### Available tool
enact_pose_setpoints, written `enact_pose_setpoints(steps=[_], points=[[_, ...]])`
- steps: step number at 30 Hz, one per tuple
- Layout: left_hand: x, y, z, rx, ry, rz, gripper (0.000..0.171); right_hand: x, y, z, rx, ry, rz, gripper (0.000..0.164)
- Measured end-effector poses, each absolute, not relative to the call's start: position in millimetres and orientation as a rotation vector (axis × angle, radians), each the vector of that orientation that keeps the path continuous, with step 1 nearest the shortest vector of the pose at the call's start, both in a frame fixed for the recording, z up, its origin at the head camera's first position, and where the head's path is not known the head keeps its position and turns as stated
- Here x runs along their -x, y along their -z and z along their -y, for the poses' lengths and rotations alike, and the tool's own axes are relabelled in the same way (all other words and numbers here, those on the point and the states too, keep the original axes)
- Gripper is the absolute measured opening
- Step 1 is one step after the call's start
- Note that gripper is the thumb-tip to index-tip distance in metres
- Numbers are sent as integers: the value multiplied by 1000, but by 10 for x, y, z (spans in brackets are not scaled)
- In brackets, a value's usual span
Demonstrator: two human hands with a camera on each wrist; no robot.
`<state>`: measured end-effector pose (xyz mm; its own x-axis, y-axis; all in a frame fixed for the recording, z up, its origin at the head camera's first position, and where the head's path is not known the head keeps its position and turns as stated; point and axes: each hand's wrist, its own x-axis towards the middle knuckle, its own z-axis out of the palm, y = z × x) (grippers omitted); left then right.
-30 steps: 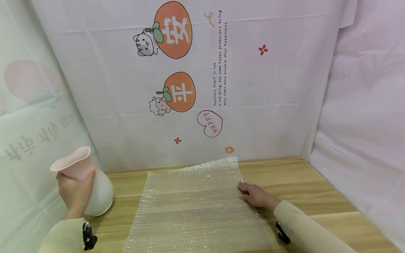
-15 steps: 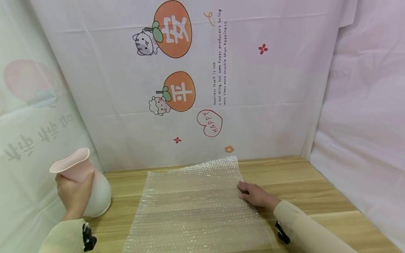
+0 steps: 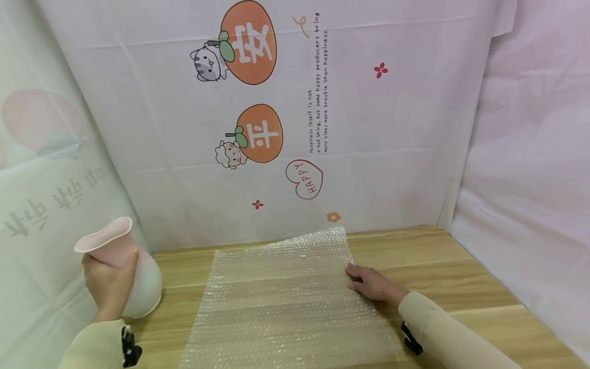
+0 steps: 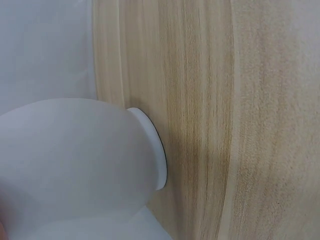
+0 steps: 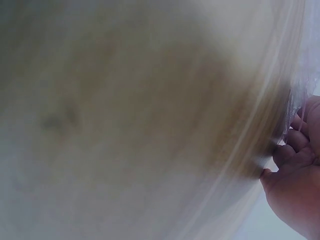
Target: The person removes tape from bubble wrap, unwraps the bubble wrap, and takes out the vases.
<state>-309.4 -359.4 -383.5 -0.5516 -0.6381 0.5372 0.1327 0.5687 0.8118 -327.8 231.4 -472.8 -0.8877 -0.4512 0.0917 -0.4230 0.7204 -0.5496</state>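
My left hand (image 3: pixel 110 282) grips the neck of a vase (image 3: pixel 145 287), pale pink at its wavy rim and white on its round body. It leans at the left of the table, and its foot (image 4: pixel 152 147) is right at the wood in the left wrist view. A clear sheet of bubble wrap (image 3: pixel 286 302) lies spread in the middle, its far right corner lifted a little. At the sheet's right edge, my right hand (image 3: pixel 371 284) pinches the plastic; the right wrist view catches these curled fingers (image 5: pixel 297 140) at the film.
The wood-grain table (image 3: pixel 461 287) runs back to a white printed cloth (image 3: pixel 392 154). More cloth hangs at the left (image 3: pixel 50 230) and right (image 3: pixel 530 179) sides. Black wrist cameras sit at both sleeves.
The vase's base has shifted slightly left and down in the left hand's grip. My right hand and the bubble wrap stay where they were.
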Motion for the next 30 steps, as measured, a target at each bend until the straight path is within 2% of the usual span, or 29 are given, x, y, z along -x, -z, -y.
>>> enact_pose_setpoints(steps=[30], points=[[3112,3834,3596,-451,1094,1922,89,3329,4761,-2316,742,888,-2882,50]])
